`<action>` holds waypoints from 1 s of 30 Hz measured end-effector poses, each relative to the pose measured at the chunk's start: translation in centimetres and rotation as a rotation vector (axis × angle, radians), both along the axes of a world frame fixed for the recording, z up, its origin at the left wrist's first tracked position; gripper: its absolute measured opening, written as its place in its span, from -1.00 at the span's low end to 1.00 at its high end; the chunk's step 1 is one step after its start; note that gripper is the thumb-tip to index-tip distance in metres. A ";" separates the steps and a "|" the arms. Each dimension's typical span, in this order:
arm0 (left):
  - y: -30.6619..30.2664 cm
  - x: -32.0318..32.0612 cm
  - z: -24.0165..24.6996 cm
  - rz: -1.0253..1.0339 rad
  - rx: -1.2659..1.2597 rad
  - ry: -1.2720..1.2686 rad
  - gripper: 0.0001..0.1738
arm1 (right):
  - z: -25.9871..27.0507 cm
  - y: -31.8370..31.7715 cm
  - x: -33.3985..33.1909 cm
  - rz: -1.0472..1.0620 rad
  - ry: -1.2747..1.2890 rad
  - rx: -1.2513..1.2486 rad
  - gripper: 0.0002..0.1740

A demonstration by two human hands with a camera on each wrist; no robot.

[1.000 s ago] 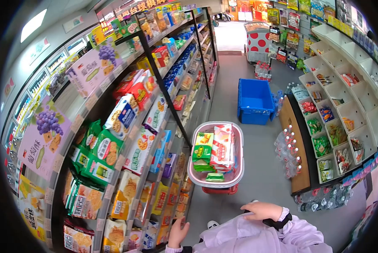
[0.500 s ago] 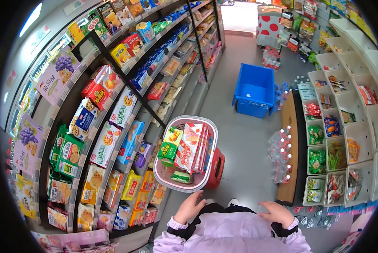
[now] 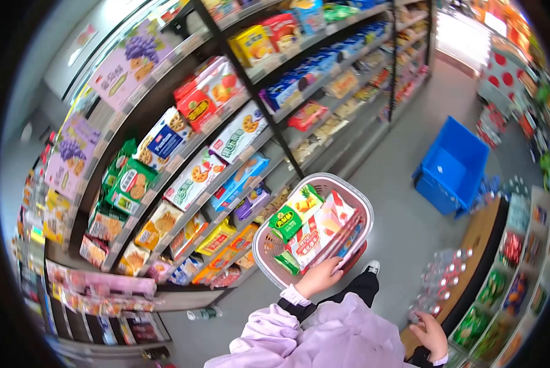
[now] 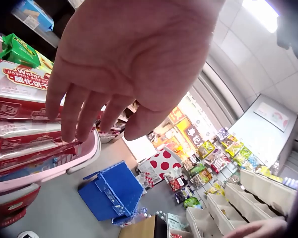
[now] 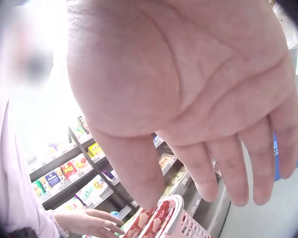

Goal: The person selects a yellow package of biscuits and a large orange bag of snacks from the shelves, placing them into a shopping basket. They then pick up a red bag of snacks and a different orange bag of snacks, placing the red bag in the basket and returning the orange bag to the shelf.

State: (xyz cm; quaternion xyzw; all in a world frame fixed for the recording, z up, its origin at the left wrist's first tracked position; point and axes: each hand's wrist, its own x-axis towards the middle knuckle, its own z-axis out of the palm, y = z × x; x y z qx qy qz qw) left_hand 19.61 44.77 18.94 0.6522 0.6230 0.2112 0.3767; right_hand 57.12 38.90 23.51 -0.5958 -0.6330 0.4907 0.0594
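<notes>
A pink and white basket (image 3: 265, 242) stands near the shelves, holding red and white wafer packs (image 3: 318, 236) and a green and yellow pack (image 3: 285, 222). My left hand (image 3: 319, 277) is over the basket's near edge, fingers extended; whether it touches the rim I cannot tell. The left wrist view shows that palm (image 4: 134, 59) with straight fingers beside the wafer packs (image 4: 20, 94). My right hand (image 3: 431, 336) hangs at the lower right, away from the basket, holding nothing. In the right wrist view its palm (image 5: 184, 74) has relaxed, spread fingers.
Snack shelves with a purple grape sign (image 3: 131, 64) run along the left. A blue crate (image 3: 449, 165) stands on the floor beyond the basket. Bottles (image 3: 440, 279) line the right side beside a wooden board (image 3: 477, 245) and bins of snacks (image 3: 492, 288).
The head view has turned and tilted, and the basket appears farther right. My left hand has moved over the basket's near edge; my right hand appears farther right and lower.
</notes>
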 end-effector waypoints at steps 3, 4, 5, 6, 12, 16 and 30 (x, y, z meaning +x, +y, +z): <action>4.2 1.1 -0.1 0.052 0.033 -0.038 -0.57 | 0.3 5.8 1.9 0.108 -0.080 0.110 -0.49; 5.8 1.3 0.2 0.053 0.032 -0.054 -0.57 | -0.4 7.7 2.8 0.114 -0.072 0.154 -0.49; 7.5 1.6 0.7 0.043 0.031 -0.070 -0.57 | -1.0 9.3 3.6 0.109 -0.063 0.197 -0.49; 9.0 2.0 1.1 0.028 0.028 -0.085 -0.58 | -0.4 11.2 3.5 0.088 -0.052 0.175 -0.49; 13.9 3.1 1.6 0.188 0.024 -0.158 -0.59 | 1.9 21.1 3.1 0.184 -0.085 0.080 -0.50; 15.3 3.2 1.9 0.375 -0.025 -0.235 -0.58 | -0.2 28.2 4.4 0.354 -0.059 0.073 -0.48; 14.1 12.5 2.2 1.125 0.097 -0.164 -0.57 | 1.2 52.4 -3.7 1.128 0.035 0.179 -0.53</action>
